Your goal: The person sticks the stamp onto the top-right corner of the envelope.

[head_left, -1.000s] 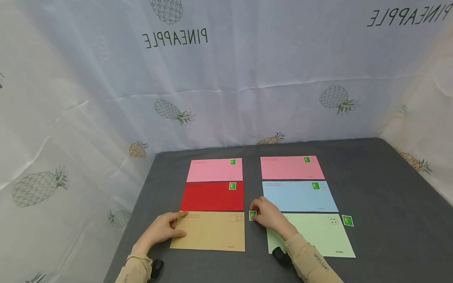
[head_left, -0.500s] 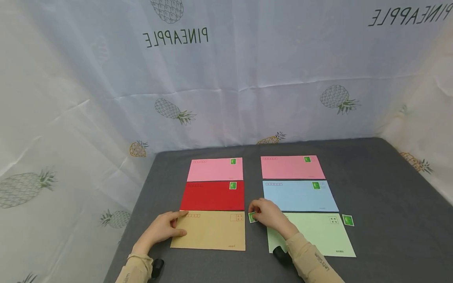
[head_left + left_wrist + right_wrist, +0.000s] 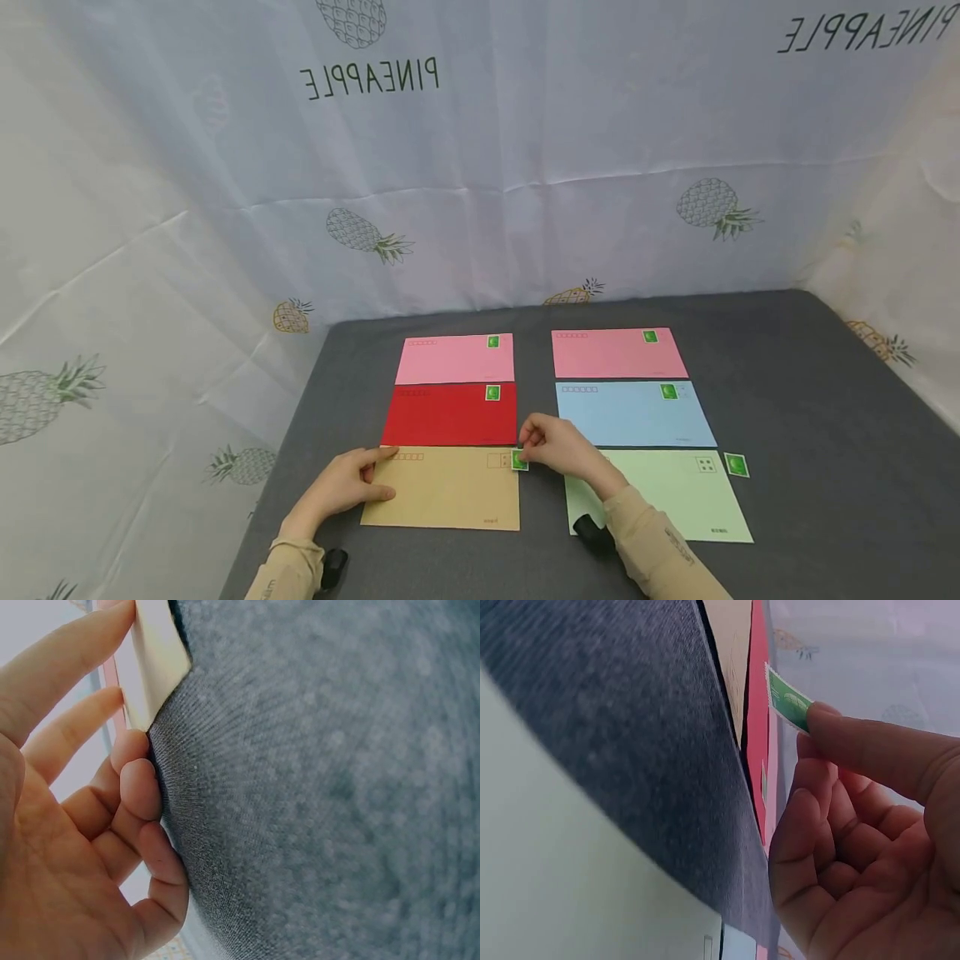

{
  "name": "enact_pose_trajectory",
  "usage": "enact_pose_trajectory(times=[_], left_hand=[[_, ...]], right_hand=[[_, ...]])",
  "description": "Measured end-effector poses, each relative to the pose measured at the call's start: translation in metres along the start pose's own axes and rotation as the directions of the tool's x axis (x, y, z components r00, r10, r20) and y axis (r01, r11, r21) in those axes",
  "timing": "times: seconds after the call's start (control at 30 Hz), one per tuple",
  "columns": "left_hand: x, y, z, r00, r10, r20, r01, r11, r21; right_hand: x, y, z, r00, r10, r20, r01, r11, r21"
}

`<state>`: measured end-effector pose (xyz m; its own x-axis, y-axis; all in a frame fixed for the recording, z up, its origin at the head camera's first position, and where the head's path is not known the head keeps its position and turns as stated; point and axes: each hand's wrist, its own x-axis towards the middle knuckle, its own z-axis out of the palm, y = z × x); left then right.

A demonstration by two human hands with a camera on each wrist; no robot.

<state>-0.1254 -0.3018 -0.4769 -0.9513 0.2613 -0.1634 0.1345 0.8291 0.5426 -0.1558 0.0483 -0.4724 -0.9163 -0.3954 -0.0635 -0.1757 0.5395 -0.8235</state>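
My right hand (image 3: 558, 446) pinches a green postage stamp (image 3: 519, 460) with a white perforated edge between thumb and index finger. In the head view the stamp overlaps the right edge of the tan envelope (image 3: 442, 500), beside its printed stamp box. The right wrist view shows the stamp (image 3: 787, 699) raised off the table, the other fingers curled beneath. My left hand (image 3: 341, 483) rests at the tan envelope's left side, thumb and index finger touching its surface. In the left wrist view the lower fingers (image 3: 142, 787) bend loosely against the grey cloth.
Above the tan envelope lie a red envelope (image 3: 442, 421) and a pink one (image 3: 450, 362), each stamped. The right column has a stamped pink envelope (image 3: 611, 358), a stamped blue one (image 3: 622, 421) and a green one (image 3: 645, 504). A loose stamp (image 3: 737, 465) lies right of it.
My right hand has picked the stamp up from the table between the columns and carried it left to the tan envelope's edge. The left hand stays put.
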Motion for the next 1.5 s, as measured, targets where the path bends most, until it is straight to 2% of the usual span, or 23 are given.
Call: enact_pose_trajectory(times=[0.13,0.47,0.77,1.5], left_hand=[[0.000,0.000,0.000,1.000,-0.005,0.005,0.005,1.000,-0.002],[-0.002,0.000,0.000,1.000,-0.008,0.011,0.008,1.000,0.009],[-0.002,-0.002,0.001,1.000,-0.018,0.014,0.018,1.000,0.000],[0.001,-0.003,0.000,1.000,-0.007,0.014,0.007,1.000,-0.006]], right_hand=[[0.005,-0.001,0.006,1.000,-0.001,0.004,0.001,0.999,0.040],[0.015,0.001,0.026,1.000,-0.003,-0.016,0.004,0.998,0.065],[0.021,0.000,0.037,1.000,0.007,-0.013,-0.007,0.999,0.037],[0.019,-0.013,0.045,0.994,0.029,-0.107,-0.040,0.995,-0.095]])
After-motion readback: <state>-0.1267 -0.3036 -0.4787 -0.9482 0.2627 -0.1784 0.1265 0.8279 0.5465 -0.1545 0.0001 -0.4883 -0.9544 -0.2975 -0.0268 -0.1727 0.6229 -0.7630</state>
